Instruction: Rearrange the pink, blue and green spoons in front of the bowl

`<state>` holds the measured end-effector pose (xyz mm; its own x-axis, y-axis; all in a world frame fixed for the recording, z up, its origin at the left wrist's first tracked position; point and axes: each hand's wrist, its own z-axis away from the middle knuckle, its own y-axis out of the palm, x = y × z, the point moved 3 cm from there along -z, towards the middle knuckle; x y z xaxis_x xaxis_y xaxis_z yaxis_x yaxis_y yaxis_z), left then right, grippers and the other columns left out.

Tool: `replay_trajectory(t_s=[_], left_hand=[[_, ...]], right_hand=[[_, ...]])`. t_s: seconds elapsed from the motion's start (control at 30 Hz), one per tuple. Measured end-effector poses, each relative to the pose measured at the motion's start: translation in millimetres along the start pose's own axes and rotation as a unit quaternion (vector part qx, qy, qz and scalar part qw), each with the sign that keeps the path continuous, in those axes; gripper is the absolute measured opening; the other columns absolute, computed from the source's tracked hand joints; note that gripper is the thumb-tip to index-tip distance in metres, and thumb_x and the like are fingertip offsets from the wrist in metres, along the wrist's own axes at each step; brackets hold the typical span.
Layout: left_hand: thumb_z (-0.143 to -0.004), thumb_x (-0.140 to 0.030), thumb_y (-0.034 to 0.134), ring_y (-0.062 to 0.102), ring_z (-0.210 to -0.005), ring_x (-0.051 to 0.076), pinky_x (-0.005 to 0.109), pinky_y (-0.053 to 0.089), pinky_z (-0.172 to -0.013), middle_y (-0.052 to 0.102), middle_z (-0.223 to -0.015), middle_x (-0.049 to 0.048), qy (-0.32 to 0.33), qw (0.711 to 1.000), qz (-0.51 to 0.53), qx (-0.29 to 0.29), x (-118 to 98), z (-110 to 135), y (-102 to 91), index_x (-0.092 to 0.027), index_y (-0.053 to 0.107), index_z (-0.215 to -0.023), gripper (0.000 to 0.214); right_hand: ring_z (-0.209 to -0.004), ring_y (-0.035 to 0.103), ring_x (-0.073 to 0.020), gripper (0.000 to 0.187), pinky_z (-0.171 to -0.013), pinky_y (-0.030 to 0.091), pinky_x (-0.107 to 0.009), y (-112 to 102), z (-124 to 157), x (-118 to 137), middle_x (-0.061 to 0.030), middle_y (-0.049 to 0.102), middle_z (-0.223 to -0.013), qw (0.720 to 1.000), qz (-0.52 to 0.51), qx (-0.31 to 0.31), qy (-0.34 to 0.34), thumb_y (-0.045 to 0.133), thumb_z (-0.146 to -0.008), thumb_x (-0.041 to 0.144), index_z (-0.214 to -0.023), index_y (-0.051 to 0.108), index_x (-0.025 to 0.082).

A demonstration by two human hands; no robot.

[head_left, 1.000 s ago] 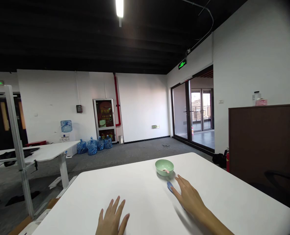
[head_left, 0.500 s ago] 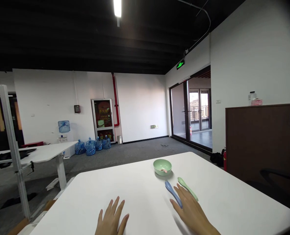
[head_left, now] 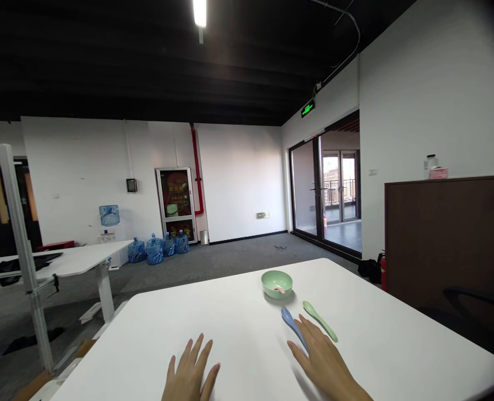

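A green bowl (head_left: 272,289) stands toward the far side of the white table (head_left: 230,328), and the pink end of an item shows inside it. In front of it lie a blue spoon (head_left: 290,321) and, to its right, a light green spoon (head_left: 321,322). My right hand (head_left: 319,356) is over the handle end of the blue spoon, fingers extended and thumb apart; part of that handle is hidden. Whether it touches the spoon I cannot tell. My left hand (head_left: 189,370) rests near the front edge with spread fingers, holding nothing.
A brown cabinet (head_left: 443,239) stands to the right, with a black chair (head_left: 476,301) beside the table. On the left is another white table (head_left: 79,259) with a metal post (head_left: 23,250). Several blue water bottles (head_left: 155,250) stand on the floor behind.
My right hand has shifted slightly left and back, uncovering the end of the light green spoon. My left hand, the bowl and the spoons look unmoved.
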<state>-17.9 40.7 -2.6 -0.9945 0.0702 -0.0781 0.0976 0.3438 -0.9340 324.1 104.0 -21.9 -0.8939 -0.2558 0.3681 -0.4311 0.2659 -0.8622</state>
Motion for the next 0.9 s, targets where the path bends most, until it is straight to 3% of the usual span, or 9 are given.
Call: replay_trajectory(t_s=[0.73, 0.9], left_hand=[[-0.099, -0.042, 0.038, 0.044, -0.148, 0.033, 0.063, 0.044, -0.115, 0.049, -0.159, 0.0050, 0.001, 1.000, -0.007, 0.003, 0.2, -2.5, -1.0, -0.034, 0.052, -0.147, 0.051], [-0.100, -0.044, 0.036, 0.044, -0.148, 0.032, 0.061, 0.045, -0.115, 0.049, -0.159, 0.0039, 0.006, 1.000, -0.008, -0.006, 1.8, -2.6, 1.4, -0.035, 0.051, -0.147, 0.051]], right_hand=[[-0.145, 0.048, -0.0312, 0.064, -0.117, 0.044, -0.045, 2.4, -2.2, -1.3, -0.0122, 0.053, -0.155, 1.000, -0.010, -0.015, -0.012, 0.043, -0.098, 0.058, -0.147, 0.058, 0.020], [-0.139, 0.053, -0.0303, 0.058, -0.112, 0.046, -0.043, -1.2, -15.1, 1.0, -0.0122, 0.061, -0.148, 0.998, -0.016, -0.047, -0.028, 0.043, -0.099, 0.055, -0.141, 0.062, 0.020]])
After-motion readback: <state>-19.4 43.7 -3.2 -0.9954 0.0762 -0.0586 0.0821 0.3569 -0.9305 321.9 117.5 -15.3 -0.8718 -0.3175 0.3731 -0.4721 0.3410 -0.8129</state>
